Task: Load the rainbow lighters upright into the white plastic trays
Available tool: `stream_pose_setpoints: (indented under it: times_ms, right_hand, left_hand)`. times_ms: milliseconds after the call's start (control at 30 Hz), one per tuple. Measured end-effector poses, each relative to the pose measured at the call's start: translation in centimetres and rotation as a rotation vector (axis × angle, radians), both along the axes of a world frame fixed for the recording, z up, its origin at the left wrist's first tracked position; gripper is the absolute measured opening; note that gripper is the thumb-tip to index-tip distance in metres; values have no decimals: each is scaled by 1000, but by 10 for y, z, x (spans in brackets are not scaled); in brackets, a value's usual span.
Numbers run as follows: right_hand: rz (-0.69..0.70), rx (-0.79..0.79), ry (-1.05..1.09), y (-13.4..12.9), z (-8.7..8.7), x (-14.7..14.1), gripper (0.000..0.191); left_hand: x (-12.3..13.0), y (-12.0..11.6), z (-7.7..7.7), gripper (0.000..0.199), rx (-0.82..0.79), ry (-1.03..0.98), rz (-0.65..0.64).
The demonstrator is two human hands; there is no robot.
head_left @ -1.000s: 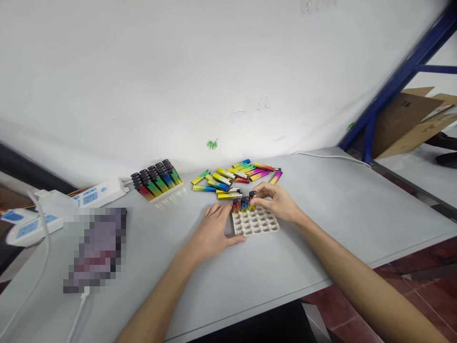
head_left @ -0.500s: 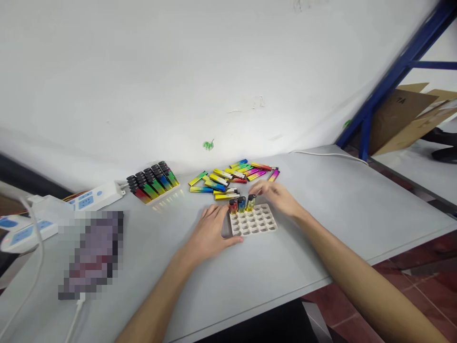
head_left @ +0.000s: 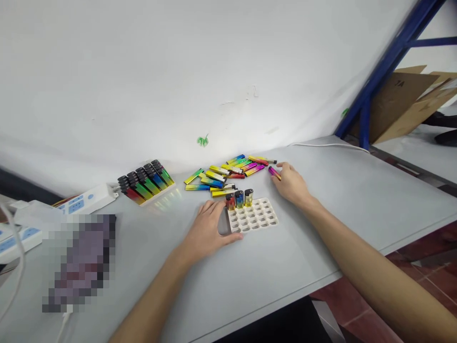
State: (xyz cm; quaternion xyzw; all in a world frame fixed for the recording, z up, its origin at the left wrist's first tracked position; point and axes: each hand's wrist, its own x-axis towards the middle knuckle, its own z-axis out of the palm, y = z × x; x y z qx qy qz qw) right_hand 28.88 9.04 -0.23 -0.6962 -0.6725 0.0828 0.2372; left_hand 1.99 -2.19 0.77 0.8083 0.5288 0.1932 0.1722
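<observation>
A pale moulded tray [head_left: 255,229] with rows of holes lies on the table. Three lighters stand upright along its back row: a red one [head_left: 230,202], a blue one [head_left: 239,199] and a yellow one [head_left: 249,197]. My left hand [head_left: 207,228] holds the tray's left side, fingers at the back corner and thumb spread along the front corner. To the right of the tray, my right hand [head_left: 291,185] has its thumb and fingers closed round a purple lighter [head_left: 273,172]. Behind the tray lies a loose pile of colourful lighters [head_left: 217,178].
At the left, a second tray [head_left: 159,196] is packed with upright lighters [head_left: 146,183]. Power strips [head_left: 80,205] and a blurred-out object [head_left: 82,262] with a white cable are farther left. A blue metal frame [head_left: 364,119] and cardboard boxes [head_left: 403,105] stand at the right.
My right hand has moved from behind the tray to the right and taken hold of the purple lighter, which has turned. My left hand stays at the tray. The view has shifted slightly.
</observation>
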Motion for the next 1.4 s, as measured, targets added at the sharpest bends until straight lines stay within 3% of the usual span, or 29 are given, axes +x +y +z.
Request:
stream_pose_setpoints:
  times_ms: [133, 300, 467, 633, 1400]
  right_hand:
    - [59, -5, 36, -4, 8, -2, 25]
    - [197, -24, 456, -7, 13, -11, 20]
    - [261, -109, 783, -9, 9, -21, 53]
    - [269, -166, 1051, -14, 5, -24, 48]
    - [317, -240, 1163, -21, 7, -23, 48]
  left_hand:
    - [1, 0, -1, 75, 21, 27, 2]
    - [1, 1, -2, 77, 58, 44, 9]
    - [2, 2, -1, 79, 57, 33, 7]
    - [3, -1, 4, 73, 74, 8, 8]
    - [-2, -6, 9, 72, 68, 53, 40]
